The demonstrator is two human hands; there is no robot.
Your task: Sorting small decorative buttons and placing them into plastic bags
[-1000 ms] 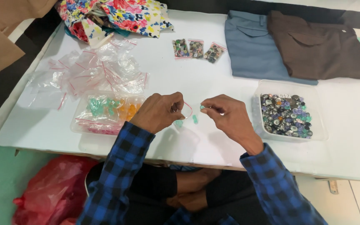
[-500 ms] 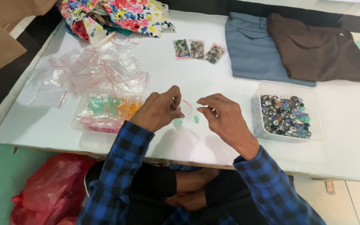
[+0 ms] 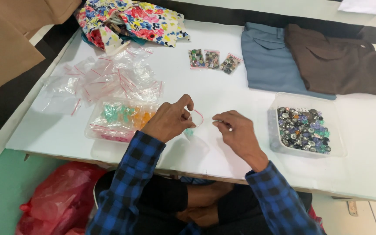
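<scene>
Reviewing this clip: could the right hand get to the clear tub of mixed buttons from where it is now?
Probably yes. The right hand sits just beside the clear tub of buttons, which is open-topped, with only bare white table between them. Its fingers pinch something small, so it might need to let that go first.

- A small sewing or garment workroom, by the look of it.
- White worktop [image 3: 223, 87] with folded trousers [image 3: 327, 61] and flowered cloth [image 3: 131, 19].
- Tub of buttons [image 3: 303, 129], loose small plastic bags [image 3: 105, 80].

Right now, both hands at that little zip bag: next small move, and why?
Probably drop the piece pinched in the right hand into the small clear bag: the left hand holds its red-edged mouth up and open, with a green bit already inside, and the two hands sit just apart.
</scene>
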